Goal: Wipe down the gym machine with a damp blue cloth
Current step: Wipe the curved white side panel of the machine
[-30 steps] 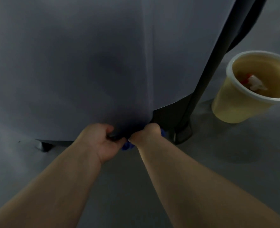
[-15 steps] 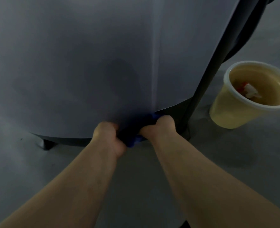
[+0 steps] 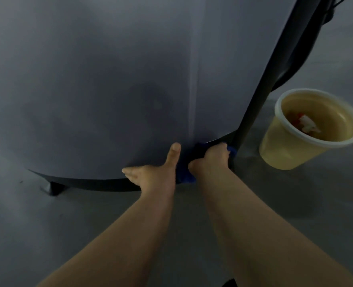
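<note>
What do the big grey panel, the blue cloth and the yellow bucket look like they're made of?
Grey panel: smooth and matte, with one straight vertical seam; painted metal or plastic, I can't tell which.
Blue cloth: soft fabric, bunched and creased in the right hand.
Yellow bucket: likely plastic, slightly glossy and translucent, with a paler rolled rim.

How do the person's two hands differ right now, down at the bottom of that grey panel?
The left hand is spread open, thumb pointing up and fingers splayed flat against the grey panel; the right hand is curled into a fist. The left hand holds nothing, while the right hand grips the blue cloth. The left hand sits farther from the yellow bucket than the right hand. Both are bare and low at the panel's bottom edge.
</note>
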Motion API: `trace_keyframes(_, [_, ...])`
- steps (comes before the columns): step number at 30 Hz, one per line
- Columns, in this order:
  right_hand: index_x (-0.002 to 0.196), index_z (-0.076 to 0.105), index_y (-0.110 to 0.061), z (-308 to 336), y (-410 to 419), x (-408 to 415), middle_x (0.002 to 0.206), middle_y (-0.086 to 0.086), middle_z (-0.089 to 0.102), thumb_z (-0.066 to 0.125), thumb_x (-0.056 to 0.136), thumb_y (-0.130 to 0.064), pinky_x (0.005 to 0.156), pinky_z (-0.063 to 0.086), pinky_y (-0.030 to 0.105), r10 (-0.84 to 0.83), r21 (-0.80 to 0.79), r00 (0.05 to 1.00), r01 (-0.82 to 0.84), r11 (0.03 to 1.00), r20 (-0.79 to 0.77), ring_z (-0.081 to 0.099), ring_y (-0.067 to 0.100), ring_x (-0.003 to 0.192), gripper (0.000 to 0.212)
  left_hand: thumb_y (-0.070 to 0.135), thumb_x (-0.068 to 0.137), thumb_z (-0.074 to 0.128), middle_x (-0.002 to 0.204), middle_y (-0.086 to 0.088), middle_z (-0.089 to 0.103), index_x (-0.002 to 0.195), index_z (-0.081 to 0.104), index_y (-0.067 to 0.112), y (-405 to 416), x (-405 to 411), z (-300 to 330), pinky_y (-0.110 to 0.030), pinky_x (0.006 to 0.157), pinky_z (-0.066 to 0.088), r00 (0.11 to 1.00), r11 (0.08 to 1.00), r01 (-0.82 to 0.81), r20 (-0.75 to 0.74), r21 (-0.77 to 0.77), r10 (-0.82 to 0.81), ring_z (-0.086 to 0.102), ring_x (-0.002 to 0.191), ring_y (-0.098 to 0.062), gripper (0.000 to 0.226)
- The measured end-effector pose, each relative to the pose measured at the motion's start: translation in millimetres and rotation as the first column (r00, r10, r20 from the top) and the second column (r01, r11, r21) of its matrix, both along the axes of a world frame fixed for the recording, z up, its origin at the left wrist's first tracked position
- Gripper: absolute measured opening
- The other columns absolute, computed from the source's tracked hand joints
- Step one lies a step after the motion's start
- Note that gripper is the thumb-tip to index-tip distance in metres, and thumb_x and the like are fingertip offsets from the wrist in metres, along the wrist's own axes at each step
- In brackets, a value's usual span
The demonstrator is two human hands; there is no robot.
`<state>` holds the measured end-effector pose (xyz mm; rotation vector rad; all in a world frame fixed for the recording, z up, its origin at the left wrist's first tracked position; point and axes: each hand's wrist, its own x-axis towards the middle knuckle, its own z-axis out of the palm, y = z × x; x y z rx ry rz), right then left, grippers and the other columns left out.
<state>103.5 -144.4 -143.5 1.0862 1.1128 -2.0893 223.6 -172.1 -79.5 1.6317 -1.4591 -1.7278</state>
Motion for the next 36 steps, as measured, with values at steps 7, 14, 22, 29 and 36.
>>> trace_keyframes(7, [0.154,0.019,-0.036,-10,20,0,0.159,0.0,0.029,0.024,0.103,-0.048,0.105,0.04,0.046,0.037,0.06,0.978,-0.026,0.998,-0.206,0.04,0.031,0.138,0.053,0.058,0.061,0.082,0.161,-0.008,0.009,0.153,-0.003,0.007,4,-5,-5,-0.044,0.12,0.022,0.999,0.997,-0.048,-0.027,-0.052,0.047,0.015,0.149,-0.026,0.136])
trace_keyframes(14, [0.141,0.039,-0.044,-29,15,-26,0.143,-0.006,0.045,0.043,0.084,-0.053,0.104,0.041,0.052,0.043,0.102,0.995,-0.034,0.994,-0.089,0.05,0.031,0.123,0.059,0.059,0.068,0.076,0.164,-0.006,-0.007,0.15,-0.022,0.005,4,-9,1,-0.042,0.122,0.015,0.999,0.999,-0.043,-0.002,-0.014,0.043,0.004,0.151,-0.025,0.138])
trace_keyframes(22, [0.147,0.03,-0.046,14,26,-25,0.145,-0.004,0.042,0.035,0.101,-0.043,0.107,0.038,0.05,-0.024,0.099,0.964,0.052,0.994,-0.264,0.049,0.022,0.121,0.046,0.056,0.065,0.081,0.163,-0.012,0.003,0.152,-0.011,-0.001,-3,4,20,-0.038,0.12,0.02,0.999,0.998,0.017,0.036,-0.061,-0.015,0.013,0.149,-0.027,0.139])
trace_keyframes(29, [0.147,0.007,-0.058,72,16,12,0.162,-0.012,0.015,0.028,0.105,-0.045,0.111,0.032,0.049,-0.034,0.037,0.925,0.052,0.998,-0.379,0.029,0.026,0.144,0.049,0.034,0.088,0.072,0.159,-0.024,0.004,0.152,0.013,0.0,-3,34,88,-0.053,0.121,0.014,0.991,0.353,-0.034,-0.078,-0.935,-0.112,0.005,0.15,-0.028,0.093])
trace_keyframes(36, [0.145,0.0,-0.06,125,9,40,0.163,-0.017,0.004,0.029,0.1,-0.054,0.119,0.018,0.055,0.084,0.22,0.809,0.057,0.974,-0.582,0.016,0.022,0.149,0.055,0.03,0.078,0.078,0.162,-0.014,-0.006,0.156,0.0,0.011,-35,25,164,-0.051,0.119,-0.008,0.906,-0.55,0.367,0.423,-0.75,0.026,-0.014,0.149,-0.026,0.112])
